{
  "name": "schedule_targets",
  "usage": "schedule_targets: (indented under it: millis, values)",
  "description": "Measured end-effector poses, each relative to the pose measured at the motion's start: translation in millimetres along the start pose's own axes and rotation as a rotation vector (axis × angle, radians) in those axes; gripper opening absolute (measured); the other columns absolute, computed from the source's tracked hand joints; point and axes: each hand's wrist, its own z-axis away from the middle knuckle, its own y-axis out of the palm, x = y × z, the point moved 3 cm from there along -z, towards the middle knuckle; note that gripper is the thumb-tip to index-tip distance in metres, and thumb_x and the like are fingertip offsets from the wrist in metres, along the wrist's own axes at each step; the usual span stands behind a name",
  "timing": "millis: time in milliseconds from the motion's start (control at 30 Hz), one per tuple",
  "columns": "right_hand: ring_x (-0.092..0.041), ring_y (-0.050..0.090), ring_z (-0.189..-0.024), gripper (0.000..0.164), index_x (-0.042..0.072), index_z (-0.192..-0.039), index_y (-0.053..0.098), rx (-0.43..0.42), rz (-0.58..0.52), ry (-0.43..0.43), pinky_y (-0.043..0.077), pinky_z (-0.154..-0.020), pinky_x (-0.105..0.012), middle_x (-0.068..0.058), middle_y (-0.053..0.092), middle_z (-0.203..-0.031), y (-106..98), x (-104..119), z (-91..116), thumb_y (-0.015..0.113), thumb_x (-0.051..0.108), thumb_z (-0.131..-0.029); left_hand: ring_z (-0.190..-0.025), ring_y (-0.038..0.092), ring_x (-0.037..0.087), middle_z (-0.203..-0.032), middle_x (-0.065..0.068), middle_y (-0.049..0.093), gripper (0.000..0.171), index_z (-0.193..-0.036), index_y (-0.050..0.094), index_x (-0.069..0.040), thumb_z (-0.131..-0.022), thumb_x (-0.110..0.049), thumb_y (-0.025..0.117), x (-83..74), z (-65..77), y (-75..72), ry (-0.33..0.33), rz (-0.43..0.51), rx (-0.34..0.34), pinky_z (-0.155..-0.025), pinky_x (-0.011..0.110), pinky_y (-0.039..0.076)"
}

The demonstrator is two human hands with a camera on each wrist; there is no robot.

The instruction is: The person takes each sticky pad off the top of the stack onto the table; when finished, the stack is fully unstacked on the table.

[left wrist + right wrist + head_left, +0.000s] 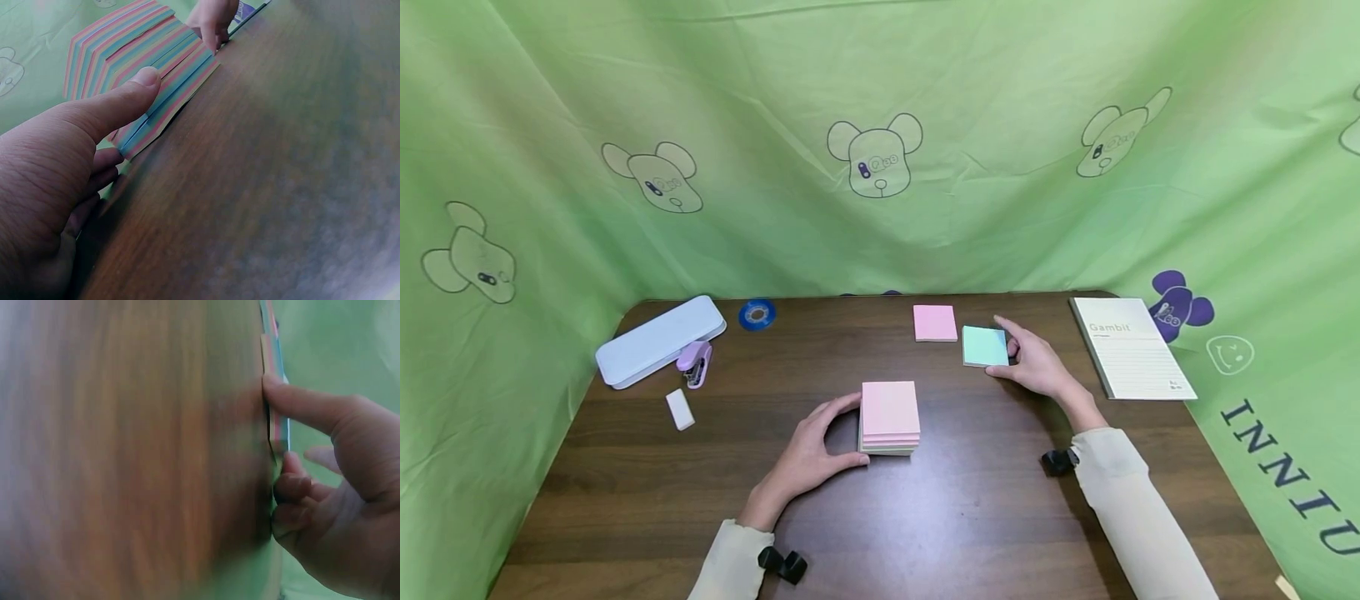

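Note:
A tall stack of sticky notes (890,408), pink on top, stands at the middle of the table. My left hand (808,450) holds it from its left side, thumb at the near edge. In the left wrist view the thumb lies on the striped, many-coloured side of the stack (169,59). Farther right, a thin teal-topped sticky note pad (984,346) lies on the table. My right hand (1036,360) grips its right side, the thumb at the near edge and the index finger extended past the far corner. The right wrist view shows the thumb against the pad's layered edge (278,425).
A pink sticky note pad (936,323) lies behind the teal one. To the left are a pale blue case (658,343), a purple stapler (695,363), a white eraser (680,409) and a blue tape roll (745,316). A notebook (1131,350) lies at the right edge.

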Motion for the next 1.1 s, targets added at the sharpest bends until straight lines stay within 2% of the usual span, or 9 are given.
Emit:
schedule_targets:
  millis: [133,233,400,633,700,833,1100]
  values:
    - [-0.021,0.049,-0.074,0.077,0.007,-0.149,0.067,-0.053,0.033,-0.008,0.038,-0.066,-0.035,-0.004,0.056,-0.083,2.0,1.6,-0.3,0.099,0.032,-0.084,-0.152,0.053,0.026,-0.158,-0.005,0.063,0.092,-0.163,0.055,-0.025,-0.083,-0.03,0.101,0.3,-0.2,-0.4,0.004,0.002,-0.007,-0.125,0.057,0.041]
    - [-0.021,0.048,-0.075,0.072,0.012,-0.15,0.068,-0.061,0.074,0.012,0.038,-0.066,-0.036,-0.002,0.054,-0.083,4.4,-1.8,-4.6,0.096,0.032,-0.087,-0.153,0.053,0.025,-0.158,-0.006,0.063,0.092,-0.163,0.055,-0.026,-0.084,-0.03,0.101,1.0,-0.4,-0.8,0.004,-0.001,-0.009,-0.125,0.058,0.041]
    - [-0.021,0.048,-0.076,0.072,0.012,-0.156,0.064,-0.034,0.117,0.023,0.039,-0.067,-0.037,-0.001,0.054,-0.083,8.1,-15.1,-17.0,0.092,0.029,-0.092,-0.153,0.052,0.024,-0.159,-0.007,0.062,0.092,-0.164,0.054,-0.028,-0.085,-0.031,0.1,1.7,0.0,0.1,0.003,-0.002,-0.003,-0.126,0.058,0.041]
    - [-0.022,0.047,-0.069,0.071,0.007,-0.157,0.062,0.018,0.093,0.067,0.039,-0.063,-0.038,-0.002,0.053,-0.076,2.6,-11.5,-32.7,0.089,0.024,-0.094,-0.153,0.051,0.024,-0.159,-0.007,0.062,0.092,-0.164,0.054,-0.027,-0.085,-0.032,0.1,0.2,0.6,0.8,-0.009,0.006,0.003,-0.126,0.057,0.04]
    - [-0.021,0.047,-0.066,0.072,0.011,-0.159,0.061,0.023,0.104,0.063,0.04,-0.061,-0.038,0.0,0.053,-0.073,6.8,-26.6,-39.9,0.089,0.027,-0.094,-0.154,0.051,0.024,-0.16,-0.007,0.061,0.092,-0.164,0.054,-0.027,-0.085,-0.032,0.1,0.0,0.8,0.8,-0.014,0.009,0.004,-0.126,0.057,0.04]
    - [-0.021,0.047,-0.065,0.073,0.017,-0.162,0.06,0.038,0.117,0.081,0.04,-0.059,-0.038,0.001,0.054,-0.073,9.8,-40.7,-46.8,0.087,0.032,-0.095,-0.154,0.051,0.024,-0.16,-0.007,0.061,0.092,-0.164,0.054,-0.028,-0.085,-0.032,0.1,0.2,0.8,0.9,-0.013,0.005,0.006,-0.126,0.057,0.04]
    - [-0.023,0.051,-0.075,0.075,0.021,-0.165,0.056,0.037,0.136,0.125,0.041,-0.063,-0.039,-0.002,0.055,-0.082,11.2,-38.9,-44.0,0.086,0.036,-0.097,-0.154,0.051,0.026,-0.16,-0.006,0.062,0.092,-0.164,0.054,-0.026,-0.085,-0.031,0.1,1.1,1.3,0.9,-0.017,0.007,0.004,-0.126,0.058,0.039]
